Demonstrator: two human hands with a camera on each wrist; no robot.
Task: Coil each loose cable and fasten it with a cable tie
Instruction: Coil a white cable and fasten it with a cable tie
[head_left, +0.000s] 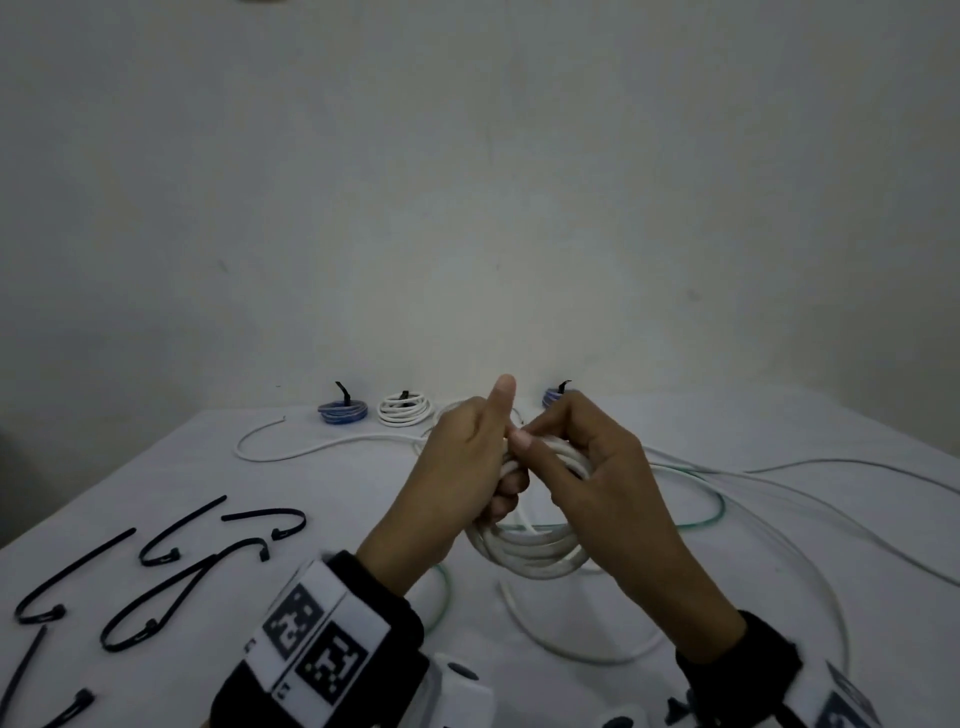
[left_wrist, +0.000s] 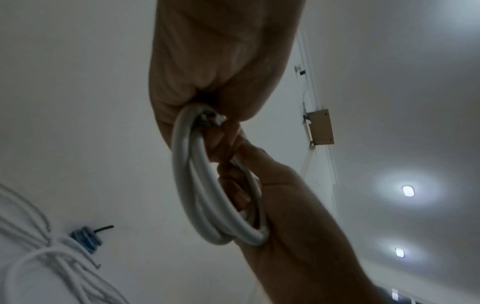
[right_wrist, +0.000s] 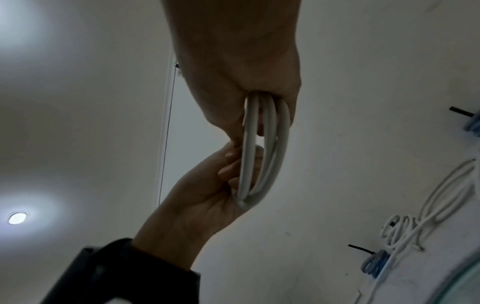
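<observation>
Both our hands are on the white cable coil (right_wrist: 262, 148): right hand (right_wrist: 241, 67) gripping the top, left hand (right_wrist: 207, 197) the bottom. Tied blue coil (right_wrist: 374, 265) sits on the surface (right_wrist: 405, 288).

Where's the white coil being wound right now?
In the head view the white coil is held above the table at centre, gripped between the left hand and right hand, right of the loose black cable ties.

A plain indoor workspace: a table draped in a white cloth (head_left: 727, 426) against a bare white wall (head_left: 467, 182), recessed ceiling lights (left_wrist: 408, 191) overhead (nothing domestic or industrial shows).
</observation>
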